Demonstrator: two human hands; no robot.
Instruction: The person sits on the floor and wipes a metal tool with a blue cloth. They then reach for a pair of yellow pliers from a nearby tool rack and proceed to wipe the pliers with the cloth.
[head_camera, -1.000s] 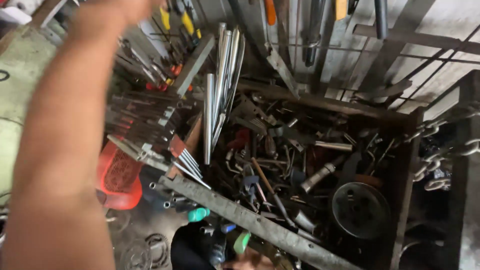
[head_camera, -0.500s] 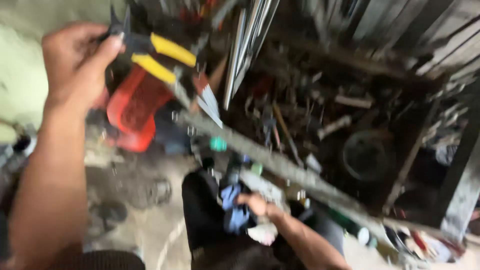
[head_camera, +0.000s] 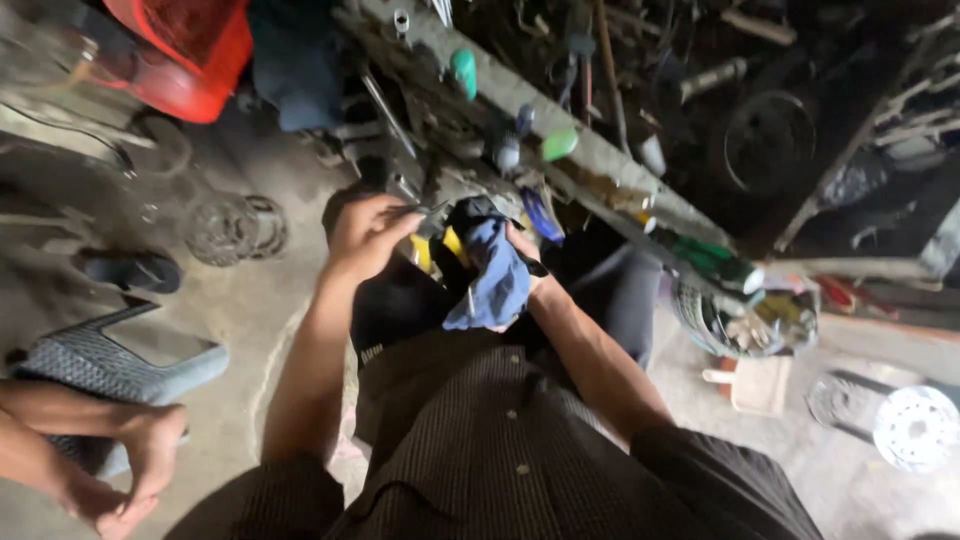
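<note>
My left hand (head_camera: 365, 235) grips yellow-handled pliers (head_camera: 432, 240) close in front of my body; only a bit of the yellow handles and dark jaws shows between my hands. My right hand (head_camera: 520, 262) holds a blue cloth (head_camera: 495, 275) bunched against the pliers. Both forearms reach forward over my dark striped shirt. The pliers' tip is hidden by the cloth.
A long rusty metal bar (head_camera: 560, 140) edges a bin of scrap tools (head_camera: 700, 90). A red basket (head_camera: 185, 45) sits at upper left. A grey plastic chair (head_camera: 120, 360) stands at left, and another person's clasped hands (head_camera: 120, 470) are at lower left. A white disc (head_camera: 915, 425) lies at right.
My left hand came down from the tool rack with the yellow-handled pliers and met my right hand and the blue cloth at my lap. The view dropped toward the floor.
</note>
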